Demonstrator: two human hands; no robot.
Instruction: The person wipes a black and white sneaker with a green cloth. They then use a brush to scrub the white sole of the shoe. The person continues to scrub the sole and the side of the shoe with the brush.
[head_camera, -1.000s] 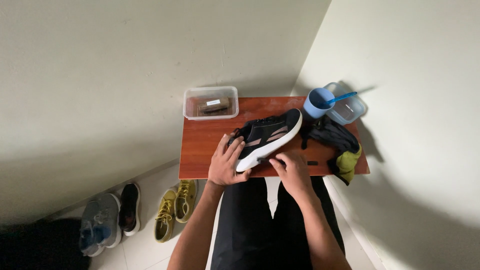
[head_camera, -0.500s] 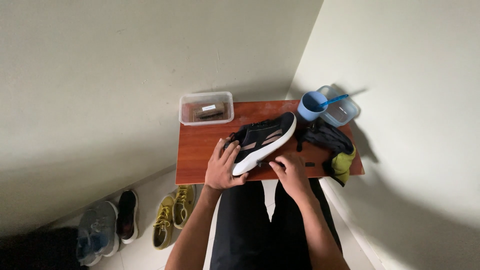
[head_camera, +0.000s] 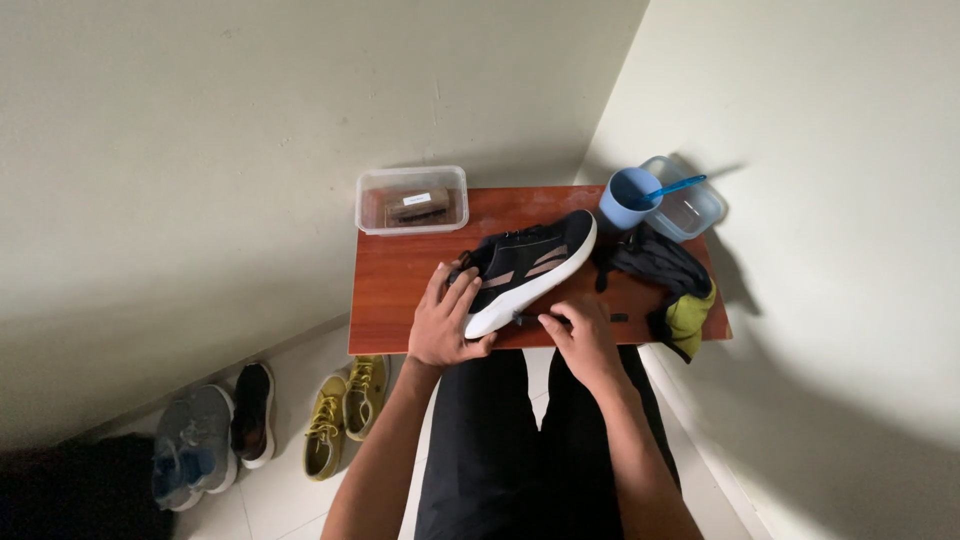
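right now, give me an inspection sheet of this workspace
surface: red-brown wooden table set in a wall corner
job's things: black sneaker with white sole, lying on its side on the table
clutter: clear tub with a brown item inside, blue cup, second clear container, dark and yellow cloth
grippers: left hand rests on the sneaker's heel; right hand pinches a dark lace end by the sole
cables: nothing seen
surroundings: pale walls; yellow shoes and grey shoes on the floor
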